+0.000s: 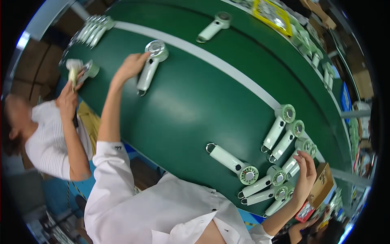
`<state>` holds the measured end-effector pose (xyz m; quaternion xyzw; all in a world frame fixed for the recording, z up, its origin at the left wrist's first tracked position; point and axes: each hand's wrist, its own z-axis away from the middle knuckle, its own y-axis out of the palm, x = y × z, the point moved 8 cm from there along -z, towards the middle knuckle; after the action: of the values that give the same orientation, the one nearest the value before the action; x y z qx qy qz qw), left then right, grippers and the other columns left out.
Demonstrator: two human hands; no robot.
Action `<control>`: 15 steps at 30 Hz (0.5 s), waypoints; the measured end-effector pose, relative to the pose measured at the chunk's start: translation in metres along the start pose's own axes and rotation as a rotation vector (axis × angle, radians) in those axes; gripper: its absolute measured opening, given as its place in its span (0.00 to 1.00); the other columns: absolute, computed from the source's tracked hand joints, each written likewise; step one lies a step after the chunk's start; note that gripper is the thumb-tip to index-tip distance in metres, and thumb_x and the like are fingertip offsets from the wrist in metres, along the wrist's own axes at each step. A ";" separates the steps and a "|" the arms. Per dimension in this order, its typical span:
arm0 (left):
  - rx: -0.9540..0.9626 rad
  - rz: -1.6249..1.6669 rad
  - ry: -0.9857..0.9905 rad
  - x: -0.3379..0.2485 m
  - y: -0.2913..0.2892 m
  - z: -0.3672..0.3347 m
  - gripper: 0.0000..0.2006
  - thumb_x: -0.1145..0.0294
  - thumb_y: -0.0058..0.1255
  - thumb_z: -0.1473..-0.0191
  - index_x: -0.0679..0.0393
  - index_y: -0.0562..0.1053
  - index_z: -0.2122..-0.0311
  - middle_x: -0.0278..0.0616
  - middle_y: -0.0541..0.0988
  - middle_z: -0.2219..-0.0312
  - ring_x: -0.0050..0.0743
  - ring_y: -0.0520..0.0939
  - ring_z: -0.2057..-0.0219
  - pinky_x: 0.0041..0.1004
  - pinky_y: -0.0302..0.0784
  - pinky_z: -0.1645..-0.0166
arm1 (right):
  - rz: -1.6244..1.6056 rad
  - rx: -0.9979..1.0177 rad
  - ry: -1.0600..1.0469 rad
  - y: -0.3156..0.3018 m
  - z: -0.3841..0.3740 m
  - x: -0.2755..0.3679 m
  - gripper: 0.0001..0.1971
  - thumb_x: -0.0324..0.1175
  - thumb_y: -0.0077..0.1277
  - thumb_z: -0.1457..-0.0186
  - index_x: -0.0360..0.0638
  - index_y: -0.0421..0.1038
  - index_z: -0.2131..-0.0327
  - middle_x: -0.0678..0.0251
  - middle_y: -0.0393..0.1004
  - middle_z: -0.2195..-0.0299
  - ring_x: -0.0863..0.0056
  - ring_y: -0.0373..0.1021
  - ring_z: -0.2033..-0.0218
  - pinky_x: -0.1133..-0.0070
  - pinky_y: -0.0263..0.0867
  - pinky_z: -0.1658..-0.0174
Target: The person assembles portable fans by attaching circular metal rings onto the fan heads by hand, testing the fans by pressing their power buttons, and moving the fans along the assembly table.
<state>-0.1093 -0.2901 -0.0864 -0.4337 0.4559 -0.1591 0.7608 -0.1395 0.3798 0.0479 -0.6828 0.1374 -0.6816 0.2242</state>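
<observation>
At the far left of the green work surface, a pale green and white handheld fan point(148, 76) lies with its silver-fronted round head away from me. The fingers of my left hand point(132, 66) are closed at its neck. On the right, my right hand point(306, 175) hovers with fingers apart and bent at another handheld fan point(290, 166), partly covering it; no firm grip shows. Several like fans lie around that hand, one of them point(227, 158) set apart toward the middle, its green grille facing up. Metal loops show on several handle ends.
A white strip point(195, 49) divides the green surface point(174, 118). Beyond it lies a single fan point(214, 28). A row of fans point(95, 30) is at far left, near a co-worker's hand point(67, 95) with a brush-like thing. A yellow tray point(273, 17) and cardboard box point(321, 185) stand at the right.
</observation>
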 end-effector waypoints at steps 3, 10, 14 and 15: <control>-0.447 -0.198 0.337 -0.077 -0.041 -0.018 0.27 0.49 0.50 0.38 0.70 0.76 0.55 0.58 0.82 0.61 0.49 0.82 0.57 0.38 0.74 0.50 | 0.065 -0.283 0.107 -0.064 0.037 -0.047 0.16 0.36 0.51 0.35 0.33 0.74 0.52 0.61 0.78 0.55 0.75 0.74 0.55 0.76 0.65 0.44; -0.172 -0.411 0.420 -0.208 0.071 -0.178 0.46 0.29 0.49 0.48 0.76 0.72 0.51 0.66 0.78 0.55 0.61 0.79 0.50 0.45 0.72 0.44 | 0.060 -0.587 0.133 -0.081 0.083 -0.055 0.14 0.33 0.53 0.36 0.30 0.75 0.54 0.65 0.78 0.58 0.77 0.73 0.56 0.81 0.65 0.48; -0.015 -0.264 0.350 -0.189 0.083 -0.254 0.38 0.35 0.55 0.50 0.72 0.78 0.62 0.60 0.82 0.67 0.54 0.83 0.62 0.45 0.75 0.57 | 0.062 -0.761 0.199 -0.117 0.146 -0.075 0.12 0.30 0.54 0.37 0.30 0.75 0.55 0.68 0.78 0.60 0.81 0.72 0.56 0.84 0.65 0.51; 0.130 -0.060 0.297 -0.193 0.105 -0.251 0.34 0.38 0.57 0.50 0.70 0.78 0.64 0.49 0.80 0.71 0.39 0.80 0.67 0.39 0.73 0.60 | 0.079 -0.813 0.268 -0.126 0.167 -0.085 0.12 0.31 0.54 0.36 0.30 0.75 0.55 0.67 0.77 0.59 0.81 0.72 0.56 0.83 0.65 0.50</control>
<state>-0.4374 -0.2357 -0.1159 -0.3688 0.5391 -0.2731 0.7063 0.0085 0.5501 0.0409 -0.6152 0.4486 -0.6458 -0.0570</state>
